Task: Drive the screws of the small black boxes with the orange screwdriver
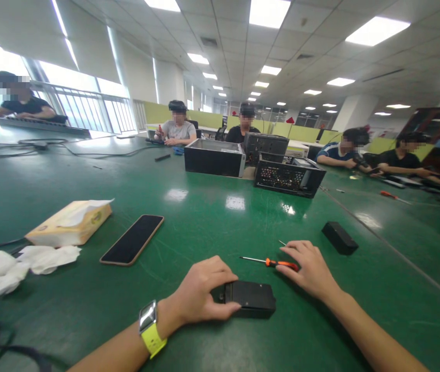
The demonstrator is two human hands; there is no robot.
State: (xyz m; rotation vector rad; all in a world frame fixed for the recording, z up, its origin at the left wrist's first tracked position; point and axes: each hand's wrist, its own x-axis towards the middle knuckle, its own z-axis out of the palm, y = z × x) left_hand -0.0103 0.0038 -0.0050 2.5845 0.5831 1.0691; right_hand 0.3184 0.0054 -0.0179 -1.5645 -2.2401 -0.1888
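My left hand [208, 292] is closed around the left end of a small black rectangular box [253, 298] on the green table, thumb on the near side and fingers on the far side. Small screws or holes dot its top. My right hand [310, 266] has its fingers apart over the table, thumb by the handle of an orange-and-black screwdriver [270, 262]. That screwdriver lies with its shaft pointing left. A thin metal tip [282, 243] shows by the right fingertips; whatever it belongs to is hidden under the hand.
Right of my right hand lies a black block [339, 237]. A phone [132, 240], a tissue pack [70, 222] and crumpled tissues [45, 258] lie left. Open computer cases [214, 157] stand farther back. Another screwdriver [394, 196] is far right. Several people sit around the table [188, 222].
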